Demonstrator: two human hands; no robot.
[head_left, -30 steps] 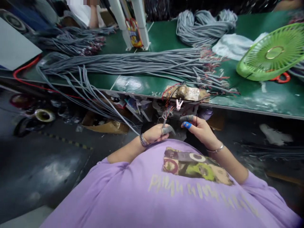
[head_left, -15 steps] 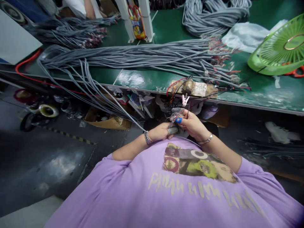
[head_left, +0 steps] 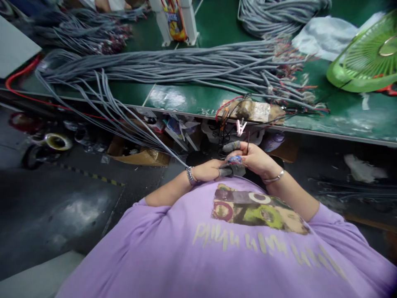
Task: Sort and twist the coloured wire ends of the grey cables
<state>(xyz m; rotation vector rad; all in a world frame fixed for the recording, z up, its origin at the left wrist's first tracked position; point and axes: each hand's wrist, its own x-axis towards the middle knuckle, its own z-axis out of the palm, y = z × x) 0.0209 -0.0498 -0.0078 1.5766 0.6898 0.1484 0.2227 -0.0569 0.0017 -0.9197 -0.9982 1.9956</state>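
My left hand [head_left: 208, 170] is closed around the end of a grey cable [head_left: 170, 154], close in front of my body. One of its fingers wears a grey finger cot. Thin coloured wires [head_left: 236, 159] fan out from that end towards my right hand [head_left: 259, 161]. The right thumb and fingers are bent about these wires, with the thumb partly hidden behind them. A grey-covered right finger [head_left: 231, 146] stretches out above. Up from the right hand sticks a thin dark rod [head_left: 248, 141], too small to name.
A long bundle of grey cables [head_left: 173, 68] lies across the green table [head_left: 166, 96]. At its front edge sit a wooden block [head_left: 260, 111] with wires and a pink clip [head_left: 240, 128]. A green fan [head_left: 359, 74] stands right. Below are a cardboard box [head_left: 145, 158] and tape rolls [head_left: 58, 142].
The right hand has shifted slightly right and its covered finger has straightened. The wires now lie fanned over the thumb. The whole view has tilted a little.
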